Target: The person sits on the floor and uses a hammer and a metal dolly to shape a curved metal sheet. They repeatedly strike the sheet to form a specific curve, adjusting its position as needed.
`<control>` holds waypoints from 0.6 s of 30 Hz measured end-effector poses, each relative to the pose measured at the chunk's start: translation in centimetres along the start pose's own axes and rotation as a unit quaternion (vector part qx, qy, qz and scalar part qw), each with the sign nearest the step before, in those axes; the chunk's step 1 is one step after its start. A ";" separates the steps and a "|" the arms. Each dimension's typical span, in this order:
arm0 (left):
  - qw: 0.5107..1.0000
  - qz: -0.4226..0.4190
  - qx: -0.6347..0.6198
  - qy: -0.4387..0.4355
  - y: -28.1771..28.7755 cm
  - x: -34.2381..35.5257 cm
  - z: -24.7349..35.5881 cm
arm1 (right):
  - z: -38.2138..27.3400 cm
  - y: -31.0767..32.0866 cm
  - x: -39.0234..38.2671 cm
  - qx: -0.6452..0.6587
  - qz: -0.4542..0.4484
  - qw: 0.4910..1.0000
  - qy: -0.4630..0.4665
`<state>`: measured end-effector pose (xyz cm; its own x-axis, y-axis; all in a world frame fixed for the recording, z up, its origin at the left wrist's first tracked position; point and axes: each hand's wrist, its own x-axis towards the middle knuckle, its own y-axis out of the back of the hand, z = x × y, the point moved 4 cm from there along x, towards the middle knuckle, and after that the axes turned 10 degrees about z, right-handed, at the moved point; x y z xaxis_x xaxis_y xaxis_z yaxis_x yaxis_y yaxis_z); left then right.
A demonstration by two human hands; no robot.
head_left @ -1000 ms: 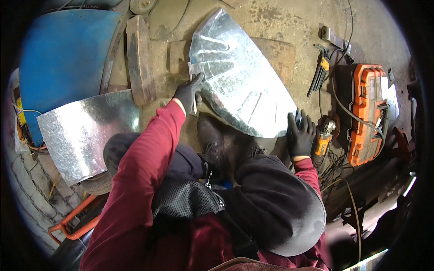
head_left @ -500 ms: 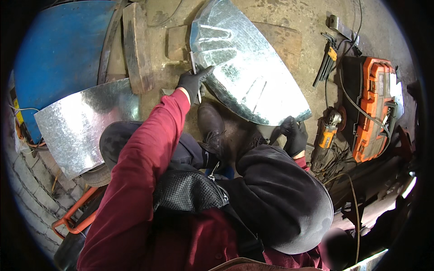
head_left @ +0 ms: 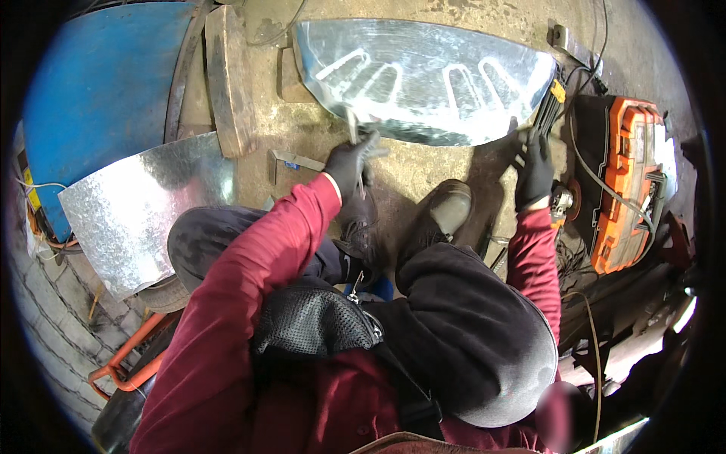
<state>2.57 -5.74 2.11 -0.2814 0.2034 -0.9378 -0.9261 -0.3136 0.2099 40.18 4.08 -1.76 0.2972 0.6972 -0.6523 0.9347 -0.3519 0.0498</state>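
Currently, head view: half-moon metal sheet (head_left: 427, 79) lies just beyond fingers of both hands, bowed edge facing them. Left hand (head_left: 349, 166), below sheet's lower left edge, has fingers partly curled round thin tool (head_left: 352, 129), blurred. Right hand (head_left: 535, 168), below sheet's lower right edge, has fingers apart, loosely bent; contact unclear. Hex keys (head_left: 557, 91) beside sheet's right end; orange toolbox (head_left: 616, 181) farther right.

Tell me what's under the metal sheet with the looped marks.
Part of a wooden block shows past the left end of the metal sheet. The sheet covers the rest, so I can't tell what else is beneath it.
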 end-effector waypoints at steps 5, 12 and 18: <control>0.984 0.070 0.120 -0.110 0.1 0.2 1.6 | 6.0 -0.1 -4.3 0.031 0.034 0.996 -0.078; 0.847 0.256 0.271 -0.380 2.8 3.5 16.9 | 9.2 -3.9 -3.5 0.016 -0.011 0.986 -0.164; 0.727 0.192 0.516 -0.409 2.6 10.4 22.8 | 5.4 -7.3 -2.3 -0.003 -0.041 0.993 -0.112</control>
<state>-8.52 16.73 -0.83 -0.2325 0.9013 -0.3655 -0.3161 0.2854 0.9048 31.57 1.62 -4.71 0.1698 0.5660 -0.8067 0.9552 -0.2957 -0.0065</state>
